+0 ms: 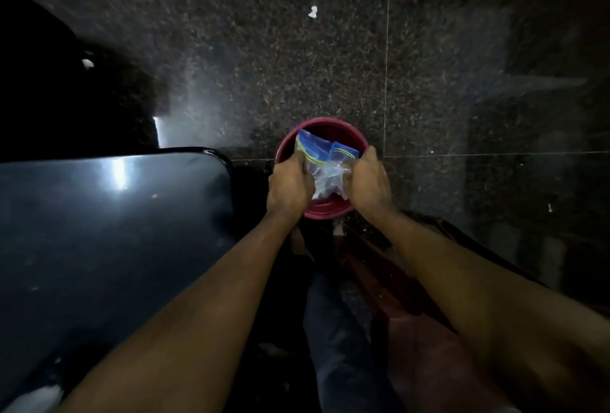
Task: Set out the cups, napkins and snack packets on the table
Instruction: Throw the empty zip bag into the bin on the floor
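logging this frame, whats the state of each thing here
red bucket: upright on the floor, open top
plastic packets: inside the bucket, held by both hands
left hand: closed on the packets
right hand: closed on the packets
dark table: nothing set out where visible

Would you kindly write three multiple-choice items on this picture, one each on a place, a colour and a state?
1. Where is the bucket?
A. on the table
B. on the floor, right of the table
C. on a lap

2. What colour is the bucket?
A. red
B. green
C. white

3. What are the two hands doing?
A. resting flat on the table
B. hanging at the sides
C. both gripping the clear packets

Answers: 1 B, it stands on the speckled floor beside the table. 2 A, its rim is red. 3 C, the left hand and right hand close on the clear packets in the bucket.
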